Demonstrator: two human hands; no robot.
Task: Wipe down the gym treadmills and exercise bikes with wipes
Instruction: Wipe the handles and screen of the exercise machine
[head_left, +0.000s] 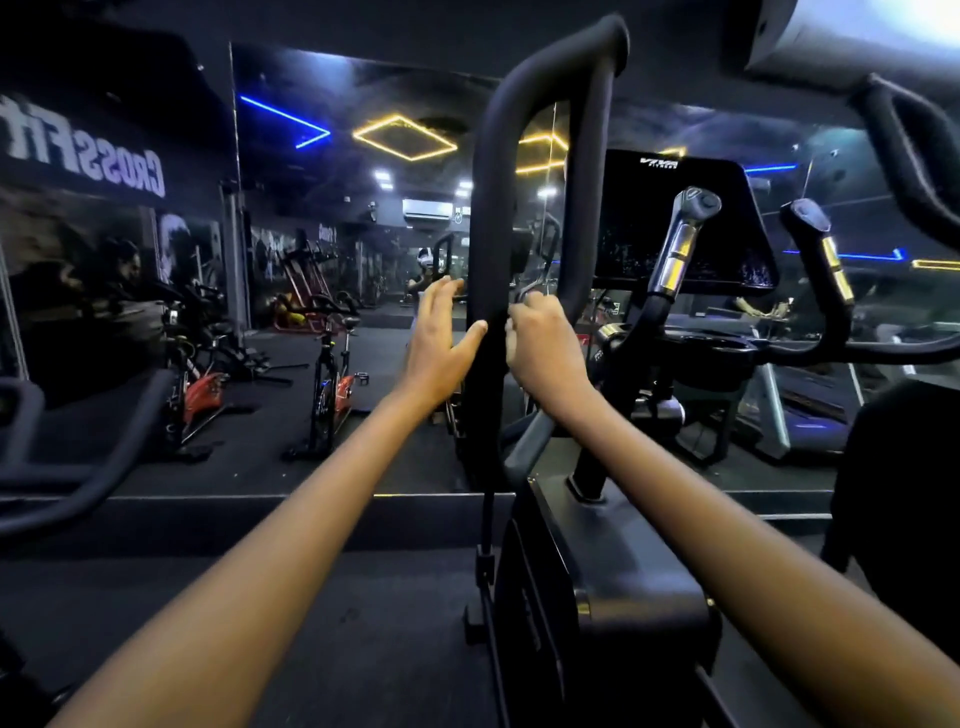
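The black looped handlebar (519, 208) of an exercise machine stands upright at centre, just ahead of both arms. The right hand (545, 348) is curled round its right-hand bar (whether a wipe sits in that grip cannot be told). The left hand (441, 338) has straight fingers, thumb touching the left bar. Right of it stands the dark console screen (680, 223); spin bikes (332, 374) show far left.

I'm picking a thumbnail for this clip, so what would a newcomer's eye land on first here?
Dead centre, two bare forearms reach to a tall black looped handlebar: the left hand lies open against its left bar, the right hand curls at its inner edge. Behind, yellow and blue neon ceiling lights glow in the wall mirror, and the dark console screen sits to the right.
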